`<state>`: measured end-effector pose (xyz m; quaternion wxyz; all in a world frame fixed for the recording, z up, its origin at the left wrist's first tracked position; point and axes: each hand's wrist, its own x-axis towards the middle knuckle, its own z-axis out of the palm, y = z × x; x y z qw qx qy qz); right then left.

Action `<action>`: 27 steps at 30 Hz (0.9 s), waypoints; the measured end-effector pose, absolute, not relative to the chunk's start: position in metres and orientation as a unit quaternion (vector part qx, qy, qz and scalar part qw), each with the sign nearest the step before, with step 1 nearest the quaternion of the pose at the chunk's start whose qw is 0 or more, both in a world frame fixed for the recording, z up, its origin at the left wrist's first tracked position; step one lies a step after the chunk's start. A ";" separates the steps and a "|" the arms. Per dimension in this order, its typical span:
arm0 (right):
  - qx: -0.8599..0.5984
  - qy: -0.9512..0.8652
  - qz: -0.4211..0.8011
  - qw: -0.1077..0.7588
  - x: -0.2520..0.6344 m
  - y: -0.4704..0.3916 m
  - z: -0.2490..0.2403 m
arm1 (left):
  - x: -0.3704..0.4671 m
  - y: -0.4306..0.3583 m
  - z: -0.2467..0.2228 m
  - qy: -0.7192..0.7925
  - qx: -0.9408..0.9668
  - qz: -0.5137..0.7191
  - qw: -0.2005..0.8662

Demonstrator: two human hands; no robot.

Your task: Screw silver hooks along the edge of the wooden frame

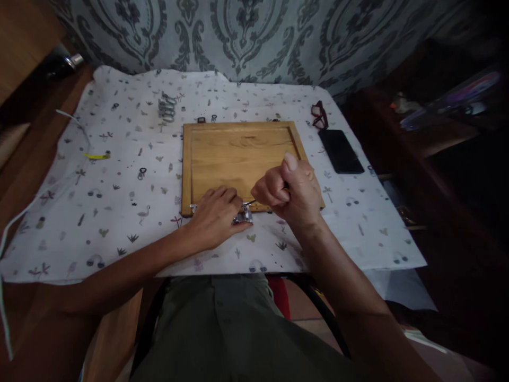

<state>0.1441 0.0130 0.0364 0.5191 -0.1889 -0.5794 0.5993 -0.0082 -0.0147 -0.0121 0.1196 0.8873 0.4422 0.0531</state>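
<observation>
- Cloth on the surface, across the middle of the frame.
- Panel on the cloth, at frame centre.
- Hinge at the panel's lower edge.
- Metal parts grouped beyond the panel's upper-left corner.
- Phone right of the panel, glasses just above it.
- Cable along the frame's left side.

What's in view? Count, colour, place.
Framed panel: 1, light-brown, centre
Metal fitting: 1, silver, panel's near edge
Thin tool: 1, dark, at fitting
Metal parts: several, silver-grey, far left
Glasses: 1, dark red, far right
Phone: 1, black, by glasses
Strip: 1, yellow, left
Cable: 1, white, left edge
Cloth: 1, white, under panel
Wallpaper: 1, grey patterned, behind
Clutter: uncountable, dark, right
Garment: 1, green, bottom centre
Left hand: 1, bare, on panel, fitting
Right hand: 1, bare, gripping tool
</observation>
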 end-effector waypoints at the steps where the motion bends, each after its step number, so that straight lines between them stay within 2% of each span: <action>1: -0.183 -0.582 0.601 0.516 0.144 0.013 0.036 | -0.008 -0.015 -0.012 0.443 0.887 0.055 0.119; 27: -0.142 -0.608 0.625 0.468 0.150 0.013 0.028 | -0.007 -0.015 -0.011 0.449 0.883 0.047 0.128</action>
